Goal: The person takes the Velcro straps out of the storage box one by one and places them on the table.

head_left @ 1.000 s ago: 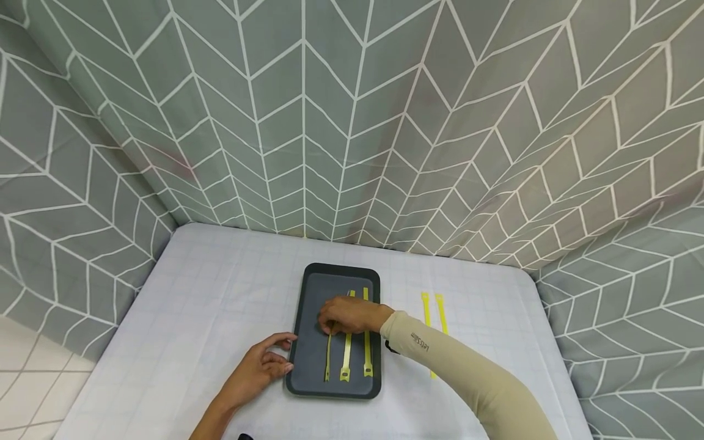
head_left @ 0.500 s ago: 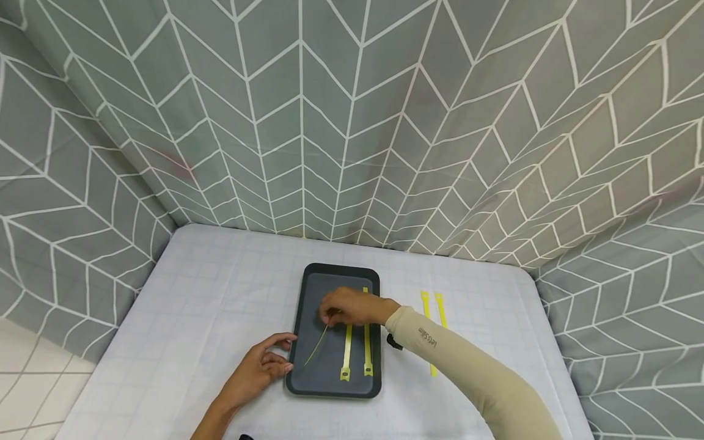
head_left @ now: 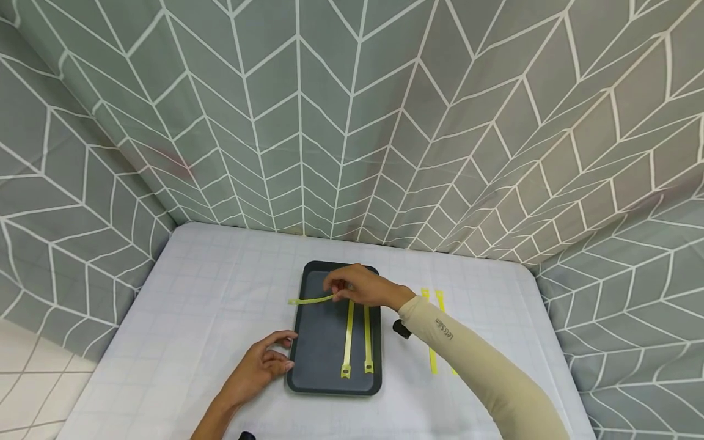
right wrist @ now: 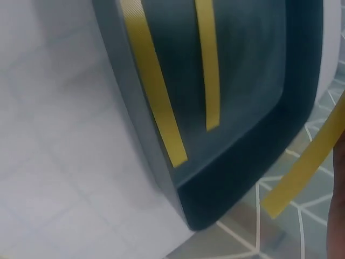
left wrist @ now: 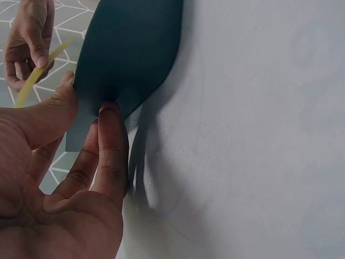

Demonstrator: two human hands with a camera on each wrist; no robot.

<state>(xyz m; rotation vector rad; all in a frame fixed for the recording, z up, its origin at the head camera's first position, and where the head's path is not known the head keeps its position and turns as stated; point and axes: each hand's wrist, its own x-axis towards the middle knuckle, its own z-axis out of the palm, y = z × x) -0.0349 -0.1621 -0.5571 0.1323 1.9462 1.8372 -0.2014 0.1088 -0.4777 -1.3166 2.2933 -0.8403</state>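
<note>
My right hand (head_left: 360, 286) is raised over the far half of a dark grey tray (head_left: 319, 373) and pinches a yellow cable tie (head_left: 310, 300) by one end. The tie's slotted end points left, past the tray's left rim. Two more yellow cable ties lie lengthwise in the tray: one near the middle (head_left: 348, 342), one by the right wall (head_left: 368, 342). My left hand (head_left: 255, 370) holds the tray's left edge; in the left wrist view its thumb (left wrist: 64, 94) is at the rim and fingertips (left wrist: 110, 116) meet the outer wall.
Right of the tray, two yellow cable ties (head_left: 442, 300) lie side by side on the white tablecloth (head_left: 220, 287), partly hidden by my right sleeve (head_left: 473, 354). A grey patterned curtain (head_left: 330, 153) stands along the table's far edge.
My right hand has lifted a cable tie from the tray's left part and moved away from me; the tie has swung from pointing toward me to pointing left. My left hand stays put.
</note>
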